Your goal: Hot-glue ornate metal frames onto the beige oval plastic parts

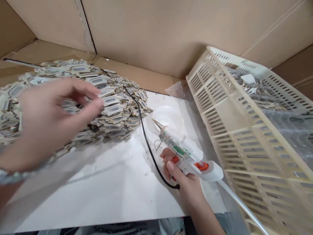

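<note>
1. I see the left hand blurred above the pile, thumb and index tips almost together; I can't tell whether they meet or pinch anything.
2. The right hand has its fingers wrapped around the handle of the hot glue gun.
3. I have that gun tilted over the table's right part, white-bodied with orange-red parts, metal nozzle towards the pile, a translucent glue stick trailing behind.
4. The pile of flat, pale metallic pieces spreads across the far left.
5. On the white tabletop I make out a black cord and a round white dish.
6. A slatted cream crate stands right; cardboard walls rise behind.
</note>
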`<state>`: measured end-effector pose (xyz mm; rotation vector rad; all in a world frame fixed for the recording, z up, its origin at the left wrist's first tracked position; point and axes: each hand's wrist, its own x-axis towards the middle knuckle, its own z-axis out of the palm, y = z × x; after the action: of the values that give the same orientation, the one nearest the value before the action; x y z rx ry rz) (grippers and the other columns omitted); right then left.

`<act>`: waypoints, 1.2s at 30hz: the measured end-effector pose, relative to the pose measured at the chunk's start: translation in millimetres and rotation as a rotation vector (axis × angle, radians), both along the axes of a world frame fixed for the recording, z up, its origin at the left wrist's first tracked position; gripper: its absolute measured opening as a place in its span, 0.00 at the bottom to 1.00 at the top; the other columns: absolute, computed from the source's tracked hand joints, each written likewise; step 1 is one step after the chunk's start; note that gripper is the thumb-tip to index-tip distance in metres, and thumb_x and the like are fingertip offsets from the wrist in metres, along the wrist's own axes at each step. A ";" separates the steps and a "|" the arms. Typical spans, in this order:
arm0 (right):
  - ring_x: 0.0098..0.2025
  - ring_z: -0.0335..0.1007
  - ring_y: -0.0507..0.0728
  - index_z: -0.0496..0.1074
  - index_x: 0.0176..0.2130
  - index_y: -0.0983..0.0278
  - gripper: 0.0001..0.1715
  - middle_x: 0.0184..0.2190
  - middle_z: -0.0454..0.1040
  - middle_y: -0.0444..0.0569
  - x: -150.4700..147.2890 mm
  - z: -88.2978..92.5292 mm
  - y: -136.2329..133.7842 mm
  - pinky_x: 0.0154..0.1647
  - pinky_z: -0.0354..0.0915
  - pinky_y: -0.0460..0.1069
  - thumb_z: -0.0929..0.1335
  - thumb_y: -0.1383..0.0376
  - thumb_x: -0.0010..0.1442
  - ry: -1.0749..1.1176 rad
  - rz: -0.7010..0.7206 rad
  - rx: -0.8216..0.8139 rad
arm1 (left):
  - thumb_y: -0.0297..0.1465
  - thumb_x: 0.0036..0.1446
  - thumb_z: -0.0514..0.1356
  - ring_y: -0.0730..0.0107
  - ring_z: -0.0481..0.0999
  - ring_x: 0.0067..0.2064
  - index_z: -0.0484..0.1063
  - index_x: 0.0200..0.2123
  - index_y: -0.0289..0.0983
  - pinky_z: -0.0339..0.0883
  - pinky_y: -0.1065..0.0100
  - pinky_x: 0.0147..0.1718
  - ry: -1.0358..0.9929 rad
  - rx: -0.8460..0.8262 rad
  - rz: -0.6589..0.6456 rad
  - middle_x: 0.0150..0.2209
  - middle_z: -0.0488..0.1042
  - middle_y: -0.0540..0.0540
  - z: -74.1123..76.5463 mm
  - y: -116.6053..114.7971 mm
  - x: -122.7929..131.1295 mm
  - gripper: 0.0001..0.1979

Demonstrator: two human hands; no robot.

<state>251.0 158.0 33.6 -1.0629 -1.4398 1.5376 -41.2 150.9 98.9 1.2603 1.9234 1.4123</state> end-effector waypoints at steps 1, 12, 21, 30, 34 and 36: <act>0.23 0.65 0.54 0.71 0.29 0.58 0.19 0.19 0.67 0.40 1.2 -1.0 -0.7 0.24 0.64 0.49 0.72 0.48 0.61 0.011 0.008 0.011 | 0.34 0.51 0.71 0.72 0.72 0.38 0.74 0.39 0.42 0.67 0.76 0.37 -0.080 0.034 -0.078 0.37 0.76 0.53 -2.1 -6.2 24.1 0.13; 0.23 0.61 0.53 0.70 0.29 0.59 0.22 0.22 0.66 0.41 5.0 -0.4 -4.7 0.26 0.62 0.50 0.70 0.47 0.64 0.008 0.092 -0.011 | 0.33 0.47 0.72 0.58 0.82 0.48 0.71 0.47 0.43 0.79 0.65 0.44 -1.238 -0.455 -0.364 0.43 0.83 0.41 -9.2 -16.2 83.4 0.24; 0.23 0.61 0.53 0.68 0.29 0.59 0.25 0.20 0.63 0.39 0.3 3.5 -2.6 0.27 0.63 0.50 0.70 0.43 0.60 0.033 0.106 -0.042 | 0.38 0.41 0.74 0.49 0.80 0.53 0.73 0.44 0.43 0.80 0.60 0.43 -0.998 -0.427 -0.279 0.45 0.83 0.39 -6.3 -15.6 75.2 0.25; 0.16 0.58 0.43 0.76 0.34 0.60 0.15 0.35 0.75 0.43 1.0 -4.0 -18.2 0.22 0.59 0.45 0.74 0.51 0.59 0.334 -0.301 -0.084 | 0.41 0.49 0.71 0.65 0.81 0.41 0.70 0.45 0.43 0.76 0.69 0.40 -0.851 -0.372 -0.202 0.37 0.83 0.47 -16.2 -19.6 47.3 0.22; 0.18 0.60 0.41 0.78 0.35 0.57 0.14 0.37 0.77 0.41 2.6 -8.1 -18.0 0.24 0.62 0.42 0.76 0.50 0.58 0.402 -0.512 -0.215 | 0.35 0.51 0.69 0.71 0.76 0.34 0.69 0.43 0.44 0.72 0.76 0.34 -0.816 -0.351 -0.168 0.32 0.81 0.51 -17.6 -19.1 43.8 0.17; 0.19 0.60 0.41 0.78 0.35 0.57 0.16 0.37 0.77 0.40 4.9 -10.5 -15.5 0.24 0.64 0.41 0.77 0.49 0.55 0.420 -0.584 -0.318 | 0.33 0.52 0.68 0.73 0.75 0.31 0.70 0.41 0.44 0.70 0.77 0.32 -0.797 -0.341 -0.162 0.30 0.80 0.52 -18.2 -19.2 43.6 0.14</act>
<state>255.9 142.4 23.1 -1.1272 -0.5420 1.4540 2.4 131.7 80.7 0.5448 1.3841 1.1805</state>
